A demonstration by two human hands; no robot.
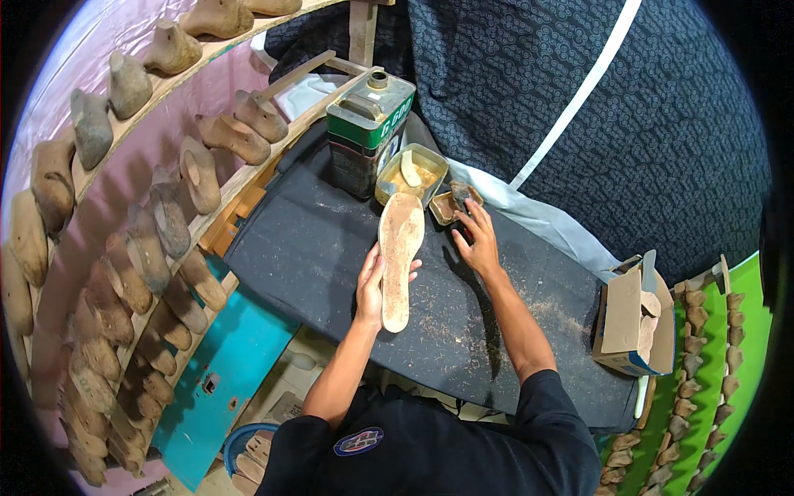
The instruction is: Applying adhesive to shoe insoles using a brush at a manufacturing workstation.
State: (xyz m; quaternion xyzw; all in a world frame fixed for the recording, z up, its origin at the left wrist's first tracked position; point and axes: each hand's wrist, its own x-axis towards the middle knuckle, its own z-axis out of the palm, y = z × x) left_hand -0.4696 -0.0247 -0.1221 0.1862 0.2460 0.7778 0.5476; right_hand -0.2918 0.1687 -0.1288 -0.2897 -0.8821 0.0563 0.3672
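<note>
My left hand (369,281) grips a tan shoe insole (400,248) by its narrower waist, toe end pointing away from me. The insole's face is mottled brown with a pale rim. To the right, my right hand (477,240) has its fingers apart, just beside a small open container (443,210) with brown contents. A dark lump (465,193) sits at that container's far side, by my fingertips; whether they touch it I cannot tell. Behind the insole's toe stands a metal tub (435,162) of yellowish stuff, with a pale curved piece (410,169) in it.
A green and black metal can (370,124) stands at the back left of the dark-covered table (306,240), which is strewn with shavings. Racks of wooden shoe lasts (198,175) line the left. A cardboard box (622,318) holding pale pieces sits at the right edge.
</note>
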